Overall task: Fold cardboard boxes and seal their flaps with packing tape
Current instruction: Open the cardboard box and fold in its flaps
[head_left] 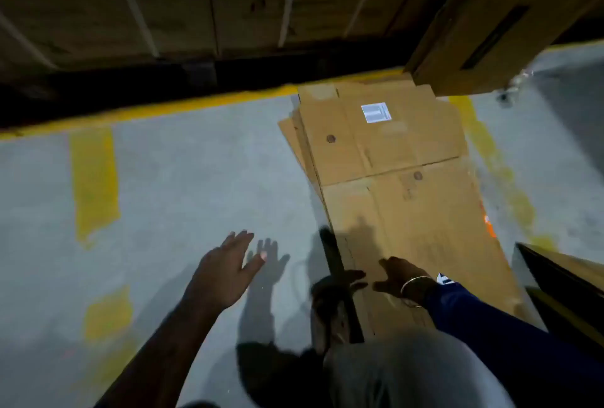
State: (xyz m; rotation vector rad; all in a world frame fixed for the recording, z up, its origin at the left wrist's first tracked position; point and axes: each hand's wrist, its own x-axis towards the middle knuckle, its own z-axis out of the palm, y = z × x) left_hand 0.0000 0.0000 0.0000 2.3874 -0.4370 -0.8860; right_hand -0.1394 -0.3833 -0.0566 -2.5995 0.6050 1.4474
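The flattened cardboard boxes point(392, 179) lay stacked on the grey floor point(183, 179), ahead and to the right. The right hand point(397, 277) reached over the near end with fingers spread, gripping nothing; the left hand point(228, 260) hovered open above bare concrete. Best, I thought, to lift only the top sheet by its near edge.

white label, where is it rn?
In the head view, the white label sits on the top sheet of the flattened cardboard stack, at its far end, right of centre, near the yellow floor line.
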